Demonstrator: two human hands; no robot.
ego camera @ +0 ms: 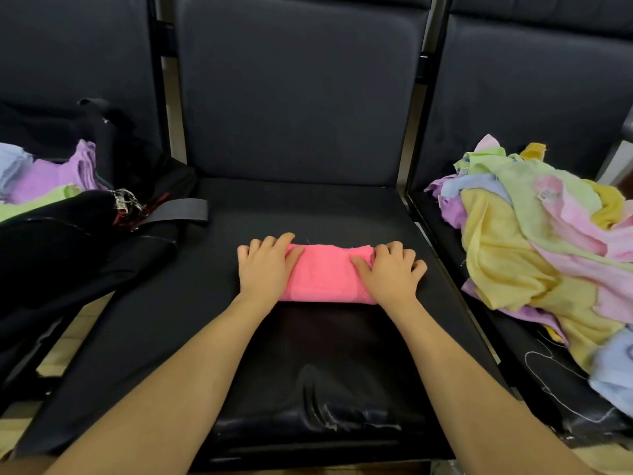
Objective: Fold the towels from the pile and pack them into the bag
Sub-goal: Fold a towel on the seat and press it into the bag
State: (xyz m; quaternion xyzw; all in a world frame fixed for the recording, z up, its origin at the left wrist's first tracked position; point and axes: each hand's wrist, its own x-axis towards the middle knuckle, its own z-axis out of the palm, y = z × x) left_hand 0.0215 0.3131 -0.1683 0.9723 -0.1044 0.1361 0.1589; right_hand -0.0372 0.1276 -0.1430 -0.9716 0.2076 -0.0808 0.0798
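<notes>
A: Dark padded seats stand in a row, and on the middle seat (308,207) lies a folded pink towel (325,272), about midway along the cushion.

B: And the hands?

A: Each covers one end. The left hand (265,265) lies flat on the left end, fingers nearly straight, pressing down. The right hand (390,272) rests on the right end with its fingers bent over the edge; whether they pinch the cloth or only press it, I cannot tell.

B: So how much of the towel shows?

A: Only the middle strip. Both ends are hidden under the palms.

B: Where is the bag?

A: On the seat to the left: a black bag (68,241), open, cut off by the picture's edge. Folded towels (51,176) in purple, green and pale blue show inside, though how many is hard to make out.

B: The pile?

A: On the right seat, a loose pile of towels (548,241) in yellow, pink, green, purple and blue, running out of view at the right.
</notes>
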